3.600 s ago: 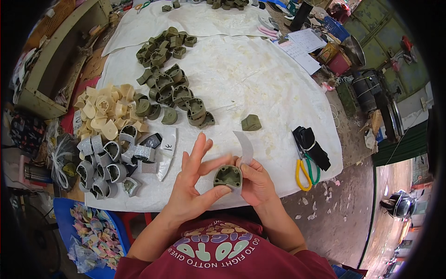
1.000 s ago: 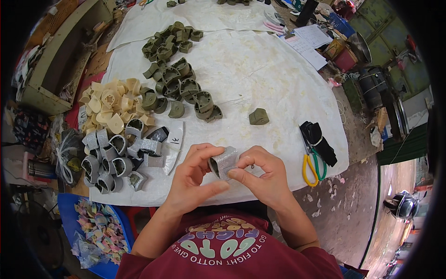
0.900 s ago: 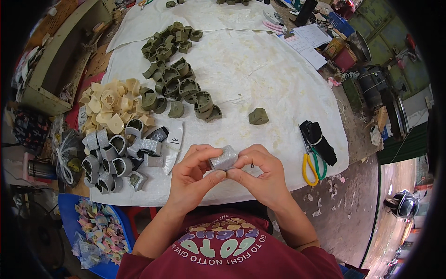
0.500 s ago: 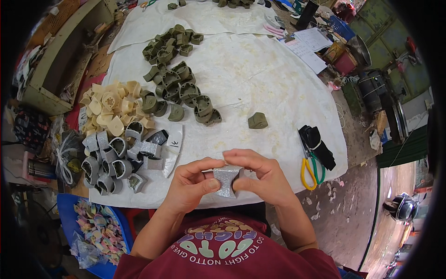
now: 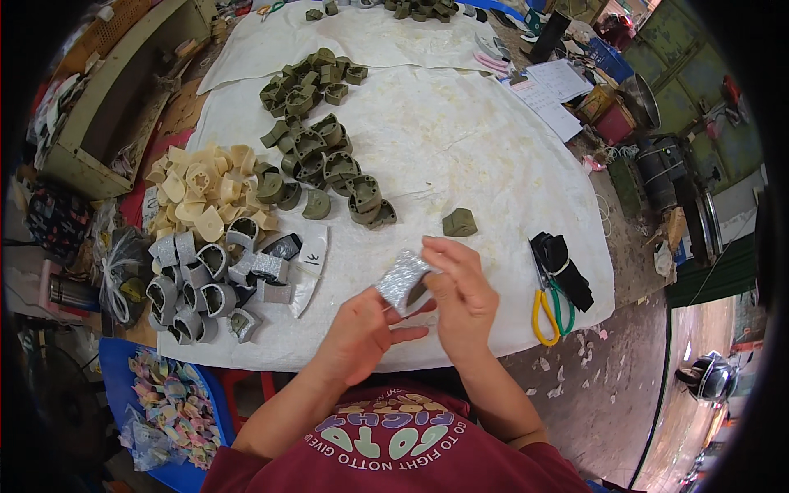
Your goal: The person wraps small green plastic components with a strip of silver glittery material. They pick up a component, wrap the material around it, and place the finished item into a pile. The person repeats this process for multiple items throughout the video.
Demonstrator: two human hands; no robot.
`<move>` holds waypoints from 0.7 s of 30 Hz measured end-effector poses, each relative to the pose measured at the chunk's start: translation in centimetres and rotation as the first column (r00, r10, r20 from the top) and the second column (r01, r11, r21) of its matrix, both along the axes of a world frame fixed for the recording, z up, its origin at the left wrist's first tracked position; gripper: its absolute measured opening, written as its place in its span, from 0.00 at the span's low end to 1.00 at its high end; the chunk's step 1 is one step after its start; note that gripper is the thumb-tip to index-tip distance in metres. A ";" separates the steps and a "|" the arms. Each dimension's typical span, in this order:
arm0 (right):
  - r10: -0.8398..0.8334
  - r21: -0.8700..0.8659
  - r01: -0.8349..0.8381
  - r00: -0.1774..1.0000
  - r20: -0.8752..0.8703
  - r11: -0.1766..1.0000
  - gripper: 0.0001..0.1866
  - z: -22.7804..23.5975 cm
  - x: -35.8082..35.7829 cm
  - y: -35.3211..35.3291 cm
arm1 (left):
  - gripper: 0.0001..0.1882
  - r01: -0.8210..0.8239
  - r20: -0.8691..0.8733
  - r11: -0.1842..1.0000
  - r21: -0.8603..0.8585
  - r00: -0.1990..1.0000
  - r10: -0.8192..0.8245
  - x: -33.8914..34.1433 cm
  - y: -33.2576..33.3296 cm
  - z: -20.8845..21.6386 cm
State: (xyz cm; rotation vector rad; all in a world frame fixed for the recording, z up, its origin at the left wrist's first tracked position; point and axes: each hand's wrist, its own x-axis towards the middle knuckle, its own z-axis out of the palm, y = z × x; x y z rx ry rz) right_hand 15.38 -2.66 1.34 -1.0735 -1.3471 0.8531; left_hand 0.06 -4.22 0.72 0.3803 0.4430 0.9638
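Observation:
Over the table's near edge, my right hand (image 5: pixel 464 300) grips a shoe heel covered in glittery silver material (image 5: pixel 404 281), fingers along its far side. The heel is tilted, with its hollow side towards my right palm. My left hand (image 5: pixel 360 330) holds the heel's lower left corner; one of its fingers reaches under the heel and another sticks out below. Some left fingertips are hidden. Just beyond my right hand stands a single olive-green heel (image 5: pixel 459 222). To the left lies a pile of silver-covered heels (image 5: pixel 194 289).
Cream heels (image 5: pixel 201 191) are heaped at the left, beside a row of olive-green heels (image 5: pixel 325 156). Scissors with yellow and green handles (image 5: pixel 545 316) lie by black fabric (image 5: pixel 567 267) at the right. A blue tub (image 5: pixel 123 366) with colourful scraps stands lower left.
The silver heel has moved up and slightly right and been turned to a slant. My left hand has slid to its lower corner; my right hand has shifted its grip along the heel's side.

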 end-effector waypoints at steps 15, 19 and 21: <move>0.183 -0.284 -0.313 0.896 -0.404 0.906 0.21 0.1 -2.5 -1.0 | 0.33 0.127 -0.554 0.552 0.824 0.386 0.738 -0.5 0.8 0.3; 0.225 -0.228 -0.244 0.969 -0.106 0.943 0.22 -0.9 -1.7 -0.6 | 0.32 0.214 -0.535 0.490 0.845 0.300 0.790 -0.6 0.8 0.2; 0.286 -0.222 -0.304 0.952 -0.110 0.927 0.23 -1.6 -1.1 0.2 | 0.32 0.211 -0.558 0.517 0.830 0.280 0.781 -0.5 0.9 0.2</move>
